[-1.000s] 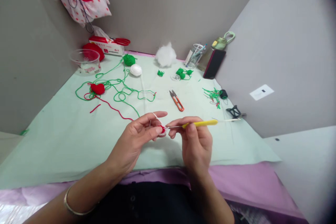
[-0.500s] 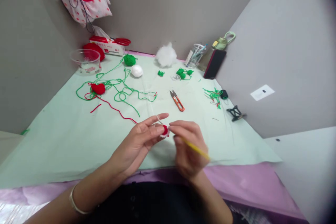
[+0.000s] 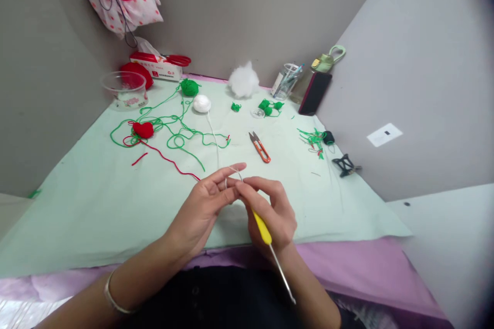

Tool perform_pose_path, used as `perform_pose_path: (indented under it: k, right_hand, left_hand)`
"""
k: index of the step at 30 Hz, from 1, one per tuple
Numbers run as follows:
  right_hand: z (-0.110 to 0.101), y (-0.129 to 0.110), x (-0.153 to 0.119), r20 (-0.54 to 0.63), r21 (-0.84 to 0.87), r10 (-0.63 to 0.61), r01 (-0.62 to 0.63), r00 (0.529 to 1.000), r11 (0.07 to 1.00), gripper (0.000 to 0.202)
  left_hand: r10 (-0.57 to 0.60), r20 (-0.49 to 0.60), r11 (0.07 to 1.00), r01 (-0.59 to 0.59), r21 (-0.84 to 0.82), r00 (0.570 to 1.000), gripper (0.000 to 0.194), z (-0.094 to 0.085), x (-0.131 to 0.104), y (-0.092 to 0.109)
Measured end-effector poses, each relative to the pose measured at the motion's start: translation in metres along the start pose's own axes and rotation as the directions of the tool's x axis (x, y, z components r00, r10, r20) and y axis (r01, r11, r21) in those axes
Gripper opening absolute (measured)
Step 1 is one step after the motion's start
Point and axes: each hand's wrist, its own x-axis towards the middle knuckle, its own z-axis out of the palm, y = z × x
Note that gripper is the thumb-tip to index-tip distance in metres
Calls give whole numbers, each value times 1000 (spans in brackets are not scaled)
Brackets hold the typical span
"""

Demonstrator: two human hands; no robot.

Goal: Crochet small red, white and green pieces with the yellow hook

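My right hand (image 3: 272,213) grips a crochet hook (image 3: 262,226) by its yellow handle; one metal end slants down towards my lap and the other reaches up between the fingers. Thumb and fingers of my left hand (image 3: 203,205) pinch a small red-and-white crochet piece, now hidden behind the fingertips of both hands. White yarn passes over the raised left index finger and meets the hook's upper end. That strand runs back across the table to the white yarn ball (image 3: 201,104).
Orange thread snips (image 3: 260,147) lie just beyond my hands. Tangled green yarn (image 3: 179,133) and a red yarn bundle (image 3: 143,129) spread on the left. White stuffing (image 3: 244,81), a pen cup (image 3: 286,82) and a phone (image 3: 315,93) stand at the back; a black stand (image 3: 346,165) sits right.
My right hand has turned and closed in against the left fingertips, covering the crochet piece. The hook now points steeply downward, and the white strand to the ball shows more clearly.
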Motion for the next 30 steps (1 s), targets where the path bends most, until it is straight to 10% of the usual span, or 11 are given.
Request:
perform_pose_path:
  k: [6,11,20,30]
  right_hand:
    - [-6,3,9,-21,454,386,-335,922,826,23]
    - [-1,2,10,102,500,387,-383,916,777,17]
    - [-3,7,12,123,634,507,-461,853,620,19]
    - [-11,-6,4,22,265,207,-205,978,942,27]
  left_hand:
    - [-26,-12,999,25,-41,1000,37,-6,3,7]
    - [113,3,977,-112,179,994,33,-2,-3,7]
    - [32,14,994,-33,106,999,29,0,-4,11]
    - [174,16,940,-170,296,985,30,-4,-6,9]
